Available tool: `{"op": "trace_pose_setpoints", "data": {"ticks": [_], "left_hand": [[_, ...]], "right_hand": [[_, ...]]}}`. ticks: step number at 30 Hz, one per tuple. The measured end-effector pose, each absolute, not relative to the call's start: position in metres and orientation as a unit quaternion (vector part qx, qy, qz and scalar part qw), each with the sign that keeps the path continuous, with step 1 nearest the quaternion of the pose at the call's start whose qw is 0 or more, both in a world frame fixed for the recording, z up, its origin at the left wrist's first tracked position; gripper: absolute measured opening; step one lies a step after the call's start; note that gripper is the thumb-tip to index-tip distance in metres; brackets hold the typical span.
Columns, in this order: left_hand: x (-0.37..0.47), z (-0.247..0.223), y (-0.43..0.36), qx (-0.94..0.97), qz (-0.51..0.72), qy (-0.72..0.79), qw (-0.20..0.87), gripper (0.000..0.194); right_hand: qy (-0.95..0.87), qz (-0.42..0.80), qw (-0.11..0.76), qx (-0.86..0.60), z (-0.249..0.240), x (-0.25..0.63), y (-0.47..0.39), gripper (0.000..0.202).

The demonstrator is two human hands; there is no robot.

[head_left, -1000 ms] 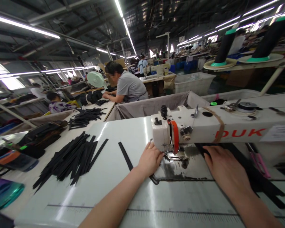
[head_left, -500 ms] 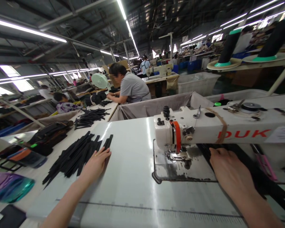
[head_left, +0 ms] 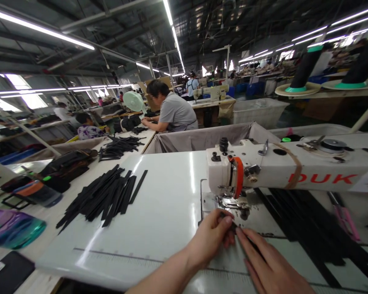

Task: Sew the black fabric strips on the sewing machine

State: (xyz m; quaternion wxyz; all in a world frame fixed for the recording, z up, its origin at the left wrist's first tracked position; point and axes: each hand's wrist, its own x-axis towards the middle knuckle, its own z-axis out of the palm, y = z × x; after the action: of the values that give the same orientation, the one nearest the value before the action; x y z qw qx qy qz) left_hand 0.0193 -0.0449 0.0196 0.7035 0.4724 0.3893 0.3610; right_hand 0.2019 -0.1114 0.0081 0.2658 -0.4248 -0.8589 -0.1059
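My left hand (head_left: 213,232) is closed in a pinch just in front of the sewing machine (head_left: 309,165), on the end of a black fabric strip (head_left: 233,224). My right hand (head_left: 268,259) meets it from the right, fingers pressed together on the same strip, most of which they hide. Both hands lie close below the presser foot (head_left: 230,203). Left of them, a fanned pile of black strips (head_left: 110,194) rests on the pale tabletop, one strip slightly apart. More black strips (head_left: 306,224) lie under the machine's arm, right of my hands.
Pink-handled scissors (head_left: 346,220) lie at the right. A purple-teal bottle (head_left: 15,228), a dark phone (head_left: 9,271) and a clear cup (head_left: 38,192) stand or lie along the left. A cloth-lined bin (head_left: 199,136) adjoins the table's back. A co-worker (head_left: 174,108) bends over the bench beyond.
My left hand has moved right from the strip pile to the front of the presser foot. My right hand has come left and nearer from under the machine arm, joining it on a strip.
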Motion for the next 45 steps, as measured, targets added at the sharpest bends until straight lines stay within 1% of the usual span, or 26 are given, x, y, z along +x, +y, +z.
{"op": "trace_pose_setpoints", "data": {"ticks": [2, 4, 6, 8, 11, 12, 13, 14, 17, 18, 20, 22, 24, 26, 27, 28, 32, 36, 45], "left_hand": [[0.008, 0.024, -0.037, 0.469, 0.354, 0.396, 0.706, 0.036], [-0.006, 0.029, -0.028, 0.481, 0.315, 0.408, 0.709, 0.034], [-0.013, 0.033, -0.021, 0.498, 0.281, 0.419, 0.705, 0.032], [-0.014, 0.031, -0.017, 0.534, 0.274, 0.446, 0.664, 0.028], [-0.007, 0.022, -0.015, 0.623, 0.325, 0.508, 0.498, 0.024], [-0.005, 0.019, -0.014, 0.638, 0.346, 0.516, 0.454, 0.025], [-0.003, 0.015, -0.014, 0.639, 0.362, 0.514, 0.443, 0.026], [-0.002, 0.012, -0.014, 0.625, 0.368, 0.506, 0.466, 0.025], [-0.003, 0.005, -0.011, 0.551, 0.358, 0.471, 0.589, 0.022], [-0.003, 0.004, -0.01, 0.537, 0.353, 0.465, 0.608, 0.022], [-0.002, 0.003, -0.009, 0.54, 0.346, 0.473, 0.604, 0.023], [-0.002, 0.004, -0.01, 0.582, 0.351, 0.5, 0.537, 0.026], [-0.001, 0.006, -0.013, 0.662, 0.357, 0.527, 0.397, 0.027], [-0.002, 0.008, -0.017, 0.739, 0.338, 0.526, 0.251, 0.019], [-0.003, 0.008, -0.018, 0.768, 0.322, 0.515, 0.203, 0.014], [-0.003, 0.007, -0.019, 0.789, 0.308, 0.502, 0.177, 0.011], [-0.001, 0.002, -0.02, 0.816, 0.302, 0.465, 0.16, 0.017], [0.003, 0.0, -0.019, 0.82, 0.304, 0.462, 0.151, 0.021], [0.008, -0.008, -0.016, 0.84, 0.26, 0.465, 0.103, 0.025]], "right_hand": [[-0.88, -0.036, 0.267, -0.39, 0.021, 0.199, -0.109, 0.05], [-0.898, 0.025, 0.25, -0.36, 0.032, 0.2, -0.097, 0.049], [-0.914, 0.048, 0.234, -0.328, 0.035, 0.201, -0.08, 0.052], [-0.924, 0.02, 0.235, -0.301, 0.029, 0.199, -0.064, 0.053], [-0.931, -0.064, 0.246, -0.262, 0.014, 0.191, -0.049, 0.047], [-0.933, -0.083, 0.246, -0.25, 0.01, 0.19, -0.047, 0.045], [-0.933, -0.096, 0.247, -0.245, 0.007, 0.189, -0.046, 0.044], [-0.929, -0.105, 0.251, -0.25, 0.004, 0.189, -0.046, 0.044], [-0.919, -0.121, 0.259, -0.271, 0.001, 0.19, -0.049, 0.046], [-0.917, -0.128, 0.258, -0.274, 0.001, 0.19, -0.05, 0.046], [-0.921, -0.141, 0.249, -0.266, 0.003, 0.188, -0.052, 0.044], [-0.921, -0.158, 0.242, -0.261, 0.005, 0.185, -0.053, 0.043], [-0.917, -0.162, 0.239, -0.273, 0.007, 0.182, -0.054, 0.045], [-0.911, -0.154, 0.245, -0.293, 0.007, 0.18, -0.053, 0.047], [-0.909, -0.148, 0.249, -0.3, 0.007, 0.18, -0.053, 0.048], [-0.907, -0.144, 0.255, -0.303, 0.006, 0.18, -0.052, 0.047], [-0.904, -0.145, 0.267, -0.3, 0.0, 0.182, -0.049, 0.045], [-0.905, -0.136, 0.263, -0.304, -0.004, 0.183, -0.048, 0.045], [-0.901, -0.105, 0.272, -0.321, -0.005, 0.181, -0.048, 0.04]]}}
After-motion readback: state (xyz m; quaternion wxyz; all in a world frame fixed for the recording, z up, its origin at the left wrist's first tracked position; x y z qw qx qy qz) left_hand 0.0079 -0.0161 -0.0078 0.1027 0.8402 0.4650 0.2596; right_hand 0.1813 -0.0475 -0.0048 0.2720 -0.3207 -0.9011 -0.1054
